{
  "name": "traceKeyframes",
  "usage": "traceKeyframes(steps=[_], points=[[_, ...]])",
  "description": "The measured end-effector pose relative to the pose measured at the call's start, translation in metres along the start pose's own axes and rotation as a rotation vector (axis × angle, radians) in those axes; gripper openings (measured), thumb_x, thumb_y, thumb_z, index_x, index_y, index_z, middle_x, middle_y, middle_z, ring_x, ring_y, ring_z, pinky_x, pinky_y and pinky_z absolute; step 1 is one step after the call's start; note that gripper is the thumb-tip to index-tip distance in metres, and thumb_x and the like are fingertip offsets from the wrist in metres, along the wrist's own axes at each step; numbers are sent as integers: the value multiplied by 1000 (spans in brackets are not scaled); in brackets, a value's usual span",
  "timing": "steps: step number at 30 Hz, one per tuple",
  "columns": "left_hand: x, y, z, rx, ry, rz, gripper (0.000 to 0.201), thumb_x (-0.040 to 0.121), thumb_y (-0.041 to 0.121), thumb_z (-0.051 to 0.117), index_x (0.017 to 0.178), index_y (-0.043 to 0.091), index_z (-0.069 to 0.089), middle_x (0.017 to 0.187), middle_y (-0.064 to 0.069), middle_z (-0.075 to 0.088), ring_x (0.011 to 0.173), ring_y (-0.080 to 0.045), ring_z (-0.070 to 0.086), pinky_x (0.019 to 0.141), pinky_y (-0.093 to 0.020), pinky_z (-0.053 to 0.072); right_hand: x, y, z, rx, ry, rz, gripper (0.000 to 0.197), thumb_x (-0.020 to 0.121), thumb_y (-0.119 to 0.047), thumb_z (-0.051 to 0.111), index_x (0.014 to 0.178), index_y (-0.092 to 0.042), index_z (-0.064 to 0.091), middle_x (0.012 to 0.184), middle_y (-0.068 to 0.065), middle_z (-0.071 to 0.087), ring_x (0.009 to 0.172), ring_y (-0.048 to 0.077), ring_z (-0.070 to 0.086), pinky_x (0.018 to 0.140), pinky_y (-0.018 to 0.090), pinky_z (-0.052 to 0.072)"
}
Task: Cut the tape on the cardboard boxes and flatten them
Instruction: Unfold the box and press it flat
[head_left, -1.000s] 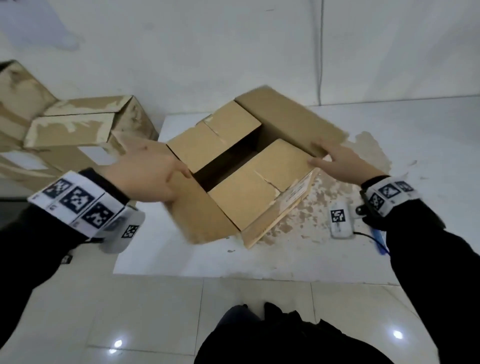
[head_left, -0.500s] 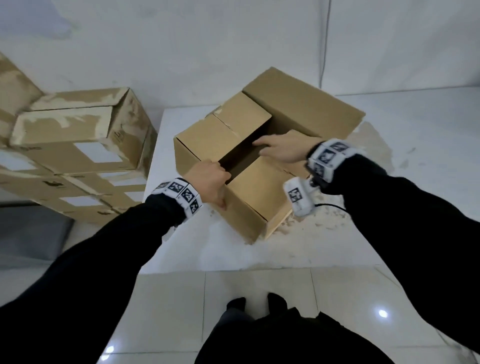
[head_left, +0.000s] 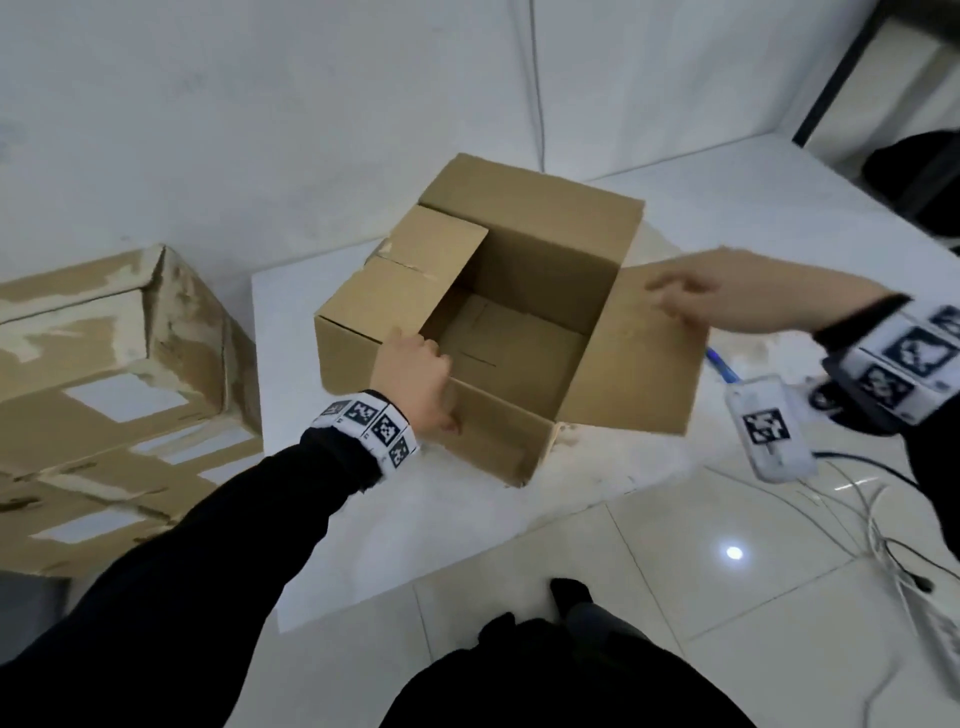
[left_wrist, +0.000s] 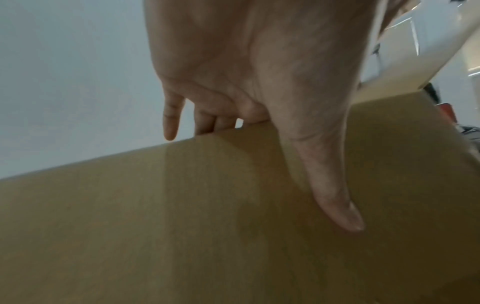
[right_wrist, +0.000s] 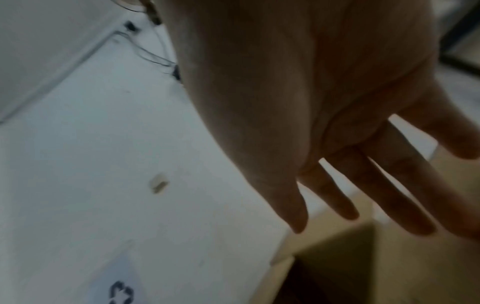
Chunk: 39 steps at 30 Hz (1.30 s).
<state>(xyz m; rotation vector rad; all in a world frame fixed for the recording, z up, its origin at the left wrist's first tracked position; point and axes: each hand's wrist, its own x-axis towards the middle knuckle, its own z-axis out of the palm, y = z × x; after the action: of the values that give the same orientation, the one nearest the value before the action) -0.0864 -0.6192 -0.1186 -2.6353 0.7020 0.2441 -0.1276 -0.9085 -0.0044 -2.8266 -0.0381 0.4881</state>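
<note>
1. At the far left, a stack of cardboard boxes (head_left: 104, 374) with torn, pale patches and white labels stands beside the white worktop (head_left: 467, 530).
2. The left hand (head_left: 415, 376) grips the near-left wall of the open cardboard box (head_left: 519, 332). Its fingers (left_wrist: 207, 121) hook over the top edge into the box, and the thumb (left_wrist: 335, 197) presses flat against the outer face.
3. The open cardboard box sits on the worktop near its back left corner, with its top open and its inside bare. The left flap (head_left: 410, 275) lies folded over the opening, the far flap (head_left: 535, 202) stands up towards the wall, and the right flap (head_left: 639, 358) is spread outward.
4. The right hand (head_left: 727, 301) hovers over the outer part of the right flap with its fingers (right_wrist: 389, 197) straight and spread, holding nothing. Whether they touch the cardboard cannot be told.
5. At the right, white cables (head_left: 883, 525) trail over the tiled floor (head_left: 701, 571).
</note>
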Motion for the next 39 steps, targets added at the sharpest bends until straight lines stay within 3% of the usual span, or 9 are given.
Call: traceKeyframes(steps=[5, 9, 16, 19, 22, 27, 31, 35, 39], points=[[-25, -23, -14, -4, 72, -87, 90, 68, 70, 65, 138, 23, 36, 150, -11, 29, 142, -28, 19, 114, -49, 12, 18, -1, 83, 887, -191, 347, 77, 91, -49, 50, 151, -19, 11, 157, 0, 16, 139, 25, 29, 92, 45, 51], [-31, -92, -23, -161, 168, -296, 87, 79, 63, 60, 148, 26, 22, 158, -13, 12, 147, -27, 4, 115, -53, 3, 56, -32, 117, 1081, -58, 462, 76, 88, -40, 62, 145, -12, 20, 148, 10, 30, 134, 33, 33, 82, 55, 53], [13, -174, 6, -529, -251, -379, 81, 88, 67, 42, 153, 29, 13, 156, -8, 26, 140, -31, 30, 113, -43, 26, 67, -30, 126, 1219, 83, 437, 36, 94, -4, 46, 128, -8, 33, 124, 15, 45, 81, 25, 53, 73, 60, 54], [20, -175, 6, -630, -285, -373, 70, 94, 60, 34, 153, 26, 14, 157, -7, 25, 141, -28, 30, 111, -37, 25, 69, -30, 125, 1208, 257, 386, 49, 94, -5, 44, 137, -20, 25, 127, 10, 48, 94, 30, 59, 78, 57, 54], [29, -165, -26, -738, -75, -283, 67, 97, 52, 37, 152, 18, 21, 155, -8, 28, 141, -26, 31, 111, -36, 25, 70, -28, 127, 1038, 513, 336, 74, 89, -9, 49, 148, -25, 7, 148, 10, 35, 128, 35, 44, 100, 55, 43], [29, -98, -111, -937, 443, 136, 81, 91, 60, 42, 153, 27, 2, 161, 3, 4, 148, -11, 3, 119, -37, 7, 56, -75, 160, 807, 766, 240, 85, 81, 10, 51, 147, 4, -2, 154, 24, 4, 145, 35, 4, 119, 49, 11], [40, -58, -136, -1082, 321, 110, 96, 79, 73, 47, 150, 40, -9, 160, -2, -13, 148, -21, -8, 117, -48, 4, 41, -97, 205, 682, 787, 181, 86, 82, 7, 52, 147, 3, -3, 155, 25, -2, 145, 34, -5, 119, 49, 6], [50, -50, -123, -846, 252, -12, 95, 73, 80, 48, 151, 37, 11, 161, -6, -2, 147, -31, 2, 115, -59, 16, 30, -107, 215, 606, 778, 94, 85, 84, -2, 55, 148, -3, 0, 155, 19, -1, 144, 37, -1, 117, 50, 10], [51, -53, -117, -919, 266, -47, 103, 68, 80, 54, 150, 40, 6, 160, -12, 1, 146, -37, 6, 115, -57, 17, 38, -121, 219, 571, 789, 16, 80, 79, 8, 45, 147, 1, 4, 153, 24, 3, 143, 43, 5, 117, 48, 12]])
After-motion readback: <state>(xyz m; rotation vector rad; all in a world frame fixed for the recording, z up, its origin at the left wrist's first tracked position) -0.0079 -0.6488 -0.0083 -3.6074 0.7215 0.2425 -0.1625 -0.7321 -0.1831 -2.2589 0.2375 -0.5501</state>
